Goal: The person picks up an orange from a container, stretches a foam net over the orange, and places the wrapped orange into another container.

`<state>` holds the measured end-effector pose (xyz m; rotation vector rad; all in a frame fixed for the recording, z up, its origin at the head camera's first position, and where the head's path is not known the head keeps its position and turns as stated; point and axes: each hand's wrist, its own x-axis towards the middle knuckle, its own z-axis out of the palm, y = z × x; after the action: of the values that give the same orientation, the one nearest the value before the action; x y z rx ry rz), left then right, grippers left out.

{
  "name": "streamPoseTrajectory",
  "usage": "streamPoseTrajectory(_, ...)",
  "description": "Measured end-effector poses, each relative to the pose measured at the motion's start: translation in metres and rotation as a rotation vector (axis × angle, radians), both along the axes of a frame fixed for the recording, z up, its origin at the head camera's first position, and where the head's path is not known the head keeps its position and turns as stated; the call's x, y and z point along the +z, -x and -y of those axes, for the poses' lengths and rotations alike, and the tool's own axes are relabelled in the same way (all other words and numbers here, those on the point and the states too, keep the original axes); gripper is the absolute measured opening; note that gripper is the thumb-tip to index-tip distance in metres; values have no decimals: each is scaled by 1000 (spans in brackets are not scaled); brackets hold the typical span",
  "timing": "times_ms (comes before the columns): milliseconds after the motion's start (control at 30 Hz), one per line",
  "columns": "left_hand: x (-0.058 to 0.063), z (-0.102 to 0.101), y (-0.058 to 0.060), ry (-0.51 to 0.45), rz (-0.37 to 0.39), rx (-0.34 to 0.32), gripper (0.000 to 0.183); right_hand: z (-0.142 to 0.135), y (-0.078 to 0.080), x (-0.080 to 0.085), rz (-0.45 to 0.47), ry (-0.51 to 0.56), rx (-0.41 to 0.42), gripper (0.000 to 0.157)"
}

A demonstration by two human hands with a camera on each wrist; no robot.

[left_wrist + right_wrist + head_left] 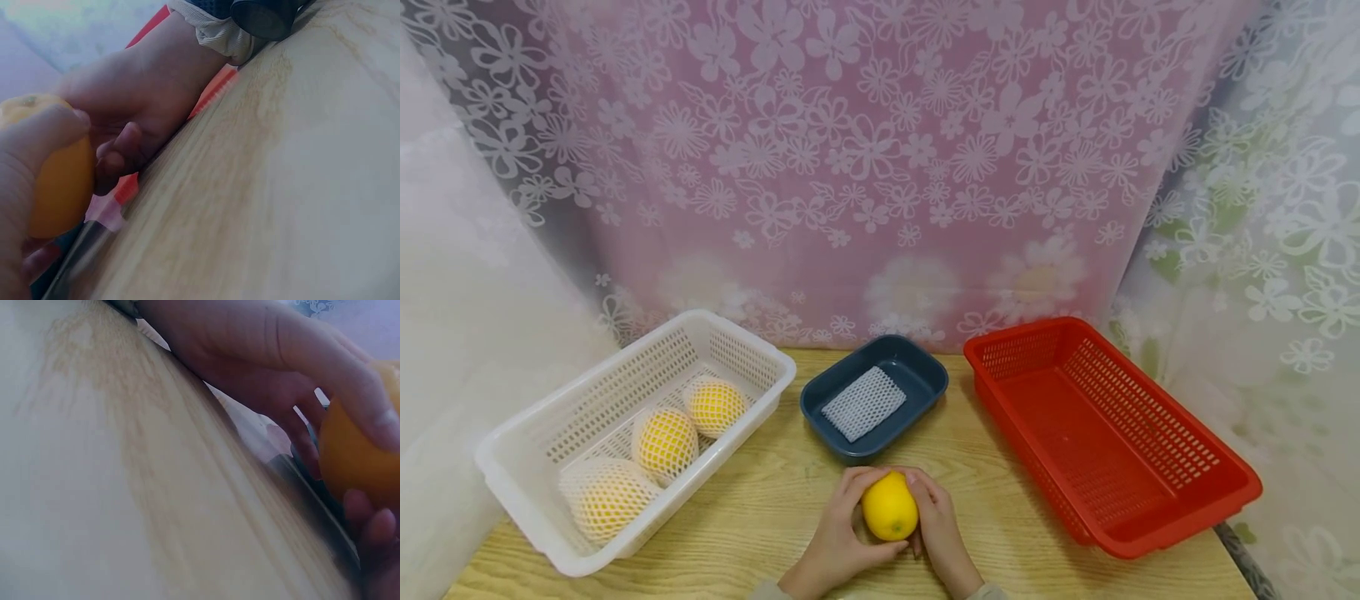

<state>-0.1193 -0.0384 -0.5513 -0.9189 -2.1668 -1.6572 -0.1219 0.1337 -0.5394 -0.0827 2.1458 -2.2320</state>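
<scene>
A bare yellow lemon is held between my two hands above the near middle of the table. My left hand grips its left side, with the thumb curled over the fruit in the left wrist view. From the other side my right hand holds it, and its fingertips touch the lemon's lower part in the right wrist view. Just beyond the hands, a flattened white foam net lies in a small dark blue tray.
At left stands a white basket with three yellow fruits in foam nets, one of them the front netted fruit. A red basket stands at right. Behind the wooden table hangs a pink floral curtain.
</scene>
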Motion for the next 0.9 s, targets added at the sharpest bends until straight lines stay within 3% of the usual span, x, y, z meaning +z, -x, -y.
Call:
streamPoseTrajectory(200,1,1,-1,-13,150,84,73,1,0,-2,-53,-16,-111,30)
streamPoseTrajectory(433,2,0,-2,-51,300,138,63,2,-1,-1,-54,-14,-109,26)
streamPoseTrajectory(733,4,0,-1,15,327,90,74,2,2,-2,-22,-33,-132,25)
streamPoseTrajectory(900,4,-1,-1,34,303,88,81,2,3,-3,-45,-45,-180,21)
